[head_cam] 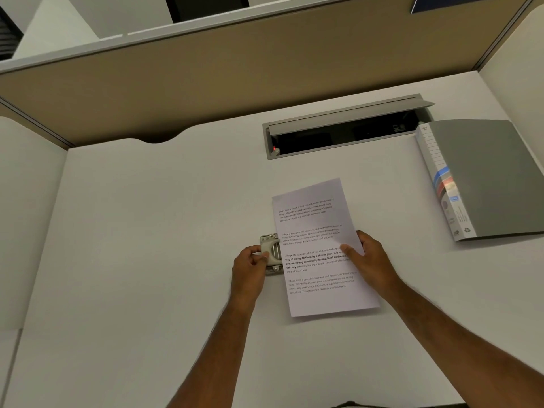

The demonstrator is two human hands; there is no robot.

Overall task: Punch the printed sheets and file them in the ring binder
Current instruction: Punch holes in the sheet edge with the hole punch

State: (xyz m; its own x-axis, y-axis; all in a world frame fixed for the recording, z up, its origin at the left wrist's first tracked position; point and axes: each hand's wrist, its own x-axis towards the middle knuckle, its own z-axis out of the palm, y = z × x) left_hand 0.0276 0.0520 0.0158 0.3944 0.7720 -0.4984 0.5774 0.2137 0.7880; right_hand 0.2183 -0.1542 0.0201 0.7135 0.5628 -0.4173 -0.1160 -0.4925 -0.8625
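A white printed sheet (pixel 316 240) with several blocks of text lies on the white desk (pixel 147 245), its left edge pushed into a small white and metal hole punch (pixel 271 253). My left hand (pixel 250 267) grips the punch from the left, thumb on its top. My right hand (pixel 369 260) holds the sheet's right edge, thumb lying on the paper. A grey ring binder (pixel 485 178) lies closed at the right of the desk, its labelled spine facing left.
A grey cable hatch (pixel 344 129) stands open in the desk behind the sheet, dark inside with a small red light. Beige partition walls (pixel 235 75) enclose the desk at the back and both sides.
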